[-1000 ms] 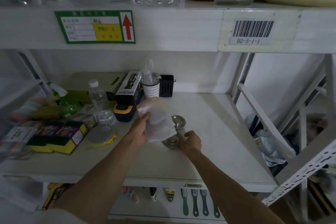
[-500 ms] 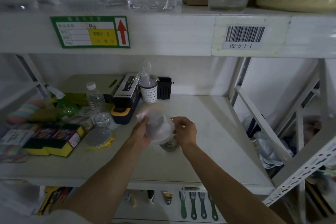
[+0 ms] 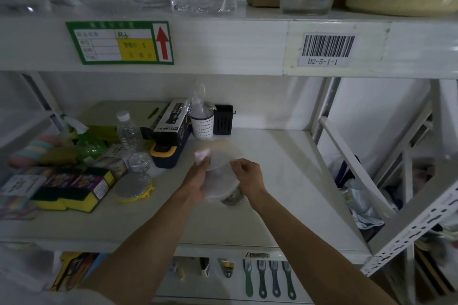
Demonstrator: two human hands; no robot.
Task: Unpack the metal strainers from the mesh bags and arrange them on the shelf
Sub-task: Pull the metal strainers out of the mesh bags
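A white mesh bag (image 3: 221,176) with a pink tag hangs between my two hands above the middle of the white shelf (image 3: 272,205). My left hand (image 3: 195,183) grips its left side near the pink tag. My right hand (image 3: 247,176) pinches its upper right edge. Below the bag, a round metal strainer (image 3: 233,197) rests on the shelf, partly hidden by the bag. Whether another strainer is inside the bag is not visible.
On the shelf's left lie sponge packs (image 3: 71,190), a metal scourer (image 3: 132,187), a water bottle (image 3: 126,131), a green spray bottle (image 3: 86,141), a spray bottle box (image 3: 171,126) and a white cup (image 3: 203,125). Glass jugs stand on the shelf above. Green forks (image 3: 267,277) hang below.
My right hand rose from the strainer on the shelf and took the bag's right edge. Both hands now hold the bag, lifted slightly and stretched between them.
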